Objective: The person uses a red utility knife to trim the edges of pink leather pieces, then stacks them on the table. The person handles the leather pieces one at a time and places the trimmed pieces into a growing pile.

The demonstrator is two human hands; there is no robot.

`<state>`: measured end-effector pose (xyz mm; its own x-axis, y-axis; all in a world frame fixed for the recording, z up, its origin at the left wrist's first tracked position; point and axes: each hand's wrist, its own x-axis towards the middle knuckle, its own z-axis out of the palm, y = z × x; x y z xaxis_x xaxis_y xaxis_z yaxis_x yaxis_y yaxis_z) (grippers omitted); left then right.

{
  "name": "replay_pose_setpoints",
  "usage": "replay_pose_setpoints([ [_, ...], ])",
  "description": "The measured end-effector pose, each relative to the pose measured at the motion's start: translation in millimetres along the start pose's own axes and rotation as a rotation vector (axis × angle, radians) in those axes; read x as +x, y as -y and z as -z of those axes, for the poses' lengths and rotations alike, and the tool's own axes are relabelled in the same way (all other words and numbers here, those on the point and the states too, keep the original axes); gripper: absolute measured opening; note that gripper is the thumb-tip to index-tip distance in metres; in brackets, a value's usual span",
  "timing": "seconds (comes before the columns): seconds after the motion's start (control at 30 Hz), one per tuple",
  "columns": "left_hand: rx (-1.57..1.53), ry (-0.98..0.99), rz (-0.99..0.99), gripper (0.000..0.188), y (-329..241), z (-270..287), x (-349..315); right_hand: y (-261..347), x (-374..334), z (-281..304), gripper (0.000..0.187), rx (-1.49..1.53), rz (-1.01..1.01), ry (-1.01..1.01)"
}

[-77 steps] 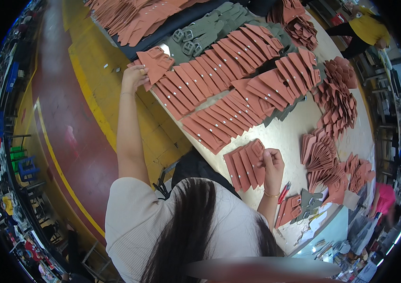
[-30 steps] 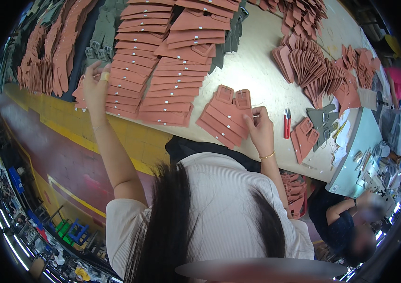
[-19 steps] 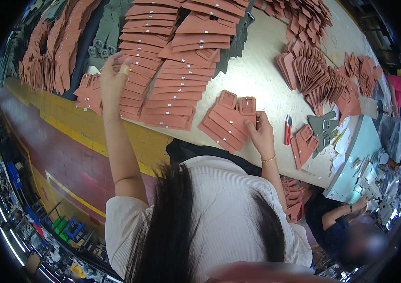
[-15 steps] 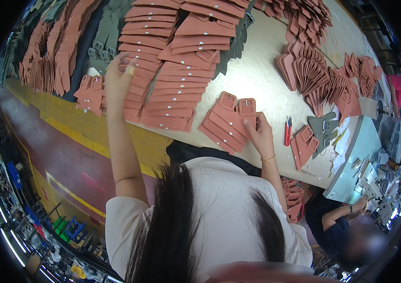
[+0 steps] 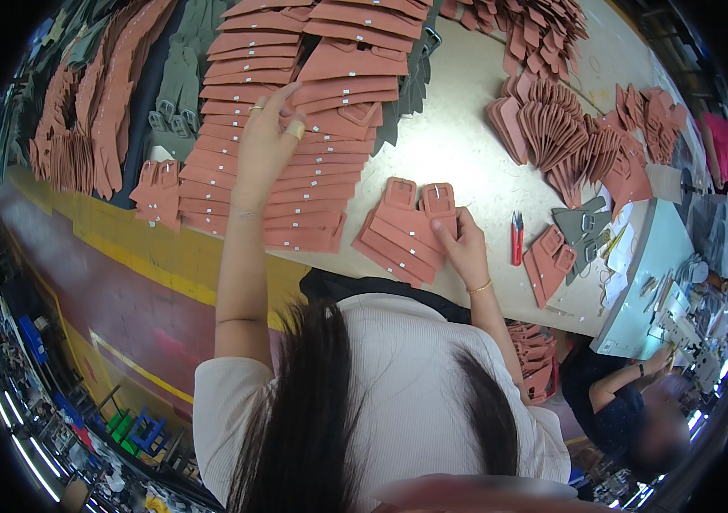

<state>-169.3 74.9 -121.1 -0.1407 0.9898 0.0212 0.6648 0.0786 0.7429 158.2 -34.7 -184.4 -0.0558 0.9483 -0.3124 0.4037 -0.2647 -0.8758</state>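
Left hand stretched far forward, fingers spread wide, flat on a long row of overlapped terracotta leather straps — resting on top, gripping nothing. More of that row running ahead of and behind the hand; just to its left, a small bundle of terracotta pieces and grey-green cut pieces.

Right hand close to the body, fingers curled onto the near edge of a small fanned stack of buckle straps — pinching the outermost piece. Just right of that hand, red snips on the pale worktable; beyond them, fanned terracotta pieces. Far right, another person's hand at a sewing station.
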Motion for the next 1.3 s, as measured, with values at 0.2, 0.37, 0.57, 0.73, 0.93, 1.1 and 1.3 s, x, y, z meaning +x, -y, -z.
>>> replay_pose_setpoints([
  [0.2,0.072,0.027,-0.055,0.051,-14.7,-7.5,8.5,-6.7,4.5,0.5,0.027,0.016,0.021,-0.008],
  [0.37,0.067,0.034,-0.076,0.055,-18.6,-10.8,15.6,-10.1,6.3,0.0,0.027,0.044,0.025,-0.013],
  [0.57,0.062,0.116,0.031,0.065,-27.7,-12.5,18.0,-8.3,5.3,0.7,0.027,0.053,0.022,-0.017],
  [0.73,0.034,0.132,0.016,0.074,-32.2,-13.8,18.2,-6.8,5.9,0.9,0.027,0.021,0.039,-0.028],
  [0.93,0.051,0.140,0.035,0.074,-35.1,-12.3,21.2,-4.5,5.7,1.9,0.026,0.026,0.033,-0.025],
  [1.1,0.072,0.066,0.038,0.068,-31.9,-4.4,25.4,-9.4,6.3,0.3,0.025,0.051,0.041,-0.039],
  [1.3,0.083,-0.090,-0.044,0.058,-14.3,18.6,37.8,-18.8,8.5,-0.9,0.024,0.027,0.058,-0.017],
])
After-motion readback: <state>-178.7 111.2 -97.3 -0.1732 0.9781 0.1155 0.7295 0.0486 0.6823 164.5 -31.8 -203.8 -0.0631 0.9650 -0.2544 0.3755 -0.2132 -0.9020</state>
